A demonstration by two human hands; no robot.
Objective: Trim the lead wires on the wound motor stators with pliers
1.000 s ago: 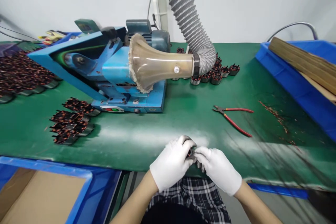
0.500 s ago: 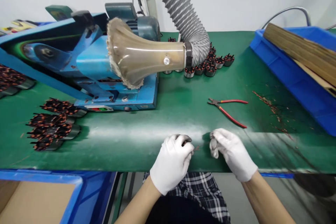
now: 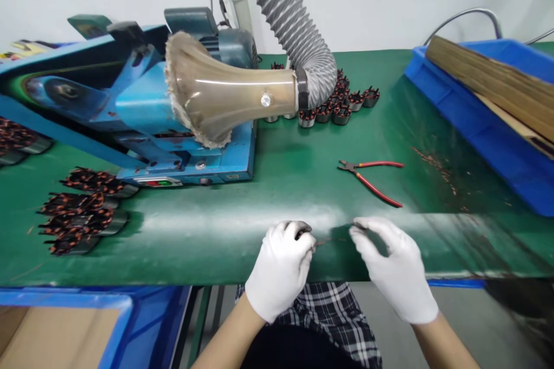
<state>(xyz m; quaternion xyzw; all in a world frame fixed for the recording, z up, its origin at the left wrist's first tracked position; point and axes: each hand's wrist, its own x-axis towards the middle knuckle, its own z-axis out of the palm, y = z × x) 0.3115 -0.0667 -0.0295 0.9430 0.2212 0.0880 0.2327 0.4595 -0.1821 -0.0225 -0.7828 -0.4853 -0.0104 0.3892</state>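
Observation:
My left hand (image 3: 281,268), in a white glove, is closed around a motor stator (image 3: 302,233), mostly hidden by the fingers. From it a thin copper wire (image 3: 322,242) sticks out to the right, toward my other hand. My right hand (image 3: 392,262), also gloved, is curled with thumb and forefinger brought together at the tips. Whatever lies in that pinch is too small to make out. Beyond the right hand, red-handled cutting pliers (image 3: 355,169) lie spread on the green bench (image 3: 277,202).
A blue belt machine (image 3: 147,98) with a hood and grey hose (image 3: 298,29) stands at the back left. Stators (image 3: 82,213) are grouped at left; more stators (image 3: 341,112) sit behind. Wire scraps (image 3: 439,167) lie near a blue bin (image 3: 480,115) holding cardboard. Another bin (image 3: 125,314) is lower left.
My right hand has turned, its thumb and forefinger now reaching left with a gap behind their tips. The wire lies straighter toward it. My left hand keeps its grip on the stator.

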